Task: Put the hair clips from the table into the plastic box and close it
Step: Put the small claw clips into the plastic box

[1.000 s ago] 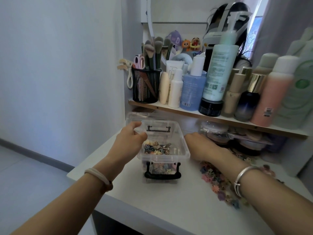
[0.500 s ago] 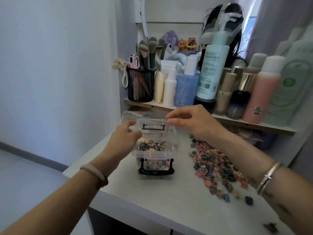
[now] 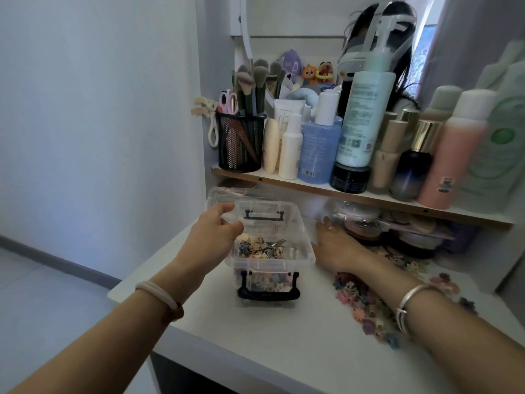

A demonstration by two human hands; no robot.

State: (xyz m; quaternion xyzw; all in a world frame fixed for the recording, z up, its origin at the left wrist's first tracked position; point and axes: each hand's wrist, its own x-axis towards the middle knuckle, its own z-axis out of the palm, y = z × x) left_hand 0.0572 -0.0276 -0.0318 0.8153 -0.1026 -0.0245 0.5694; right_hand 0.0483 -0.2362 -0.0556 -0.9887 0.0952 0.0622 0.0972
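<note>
A small clear plastic box with black latches stands open on the white table, partly filled with small colourful hair clips. My left hand grips the box's left rim. A heap of loose hair clips lies on the table to the right of the box. My right hand rests palm down on the far end of that heap, fingers spread, right beside the box; whether it holds any clips is hidden. The clear lid lies behind the box.
A shelf just above the table carries a black mesh brush holder and many bottles. Jars sit under the shelf behind my right hand. The table's left edge drops off next to a white wall.
My right hand has come down from above the box's far rim onto the clips at the right. My left hand has stayed on the box.
</note>
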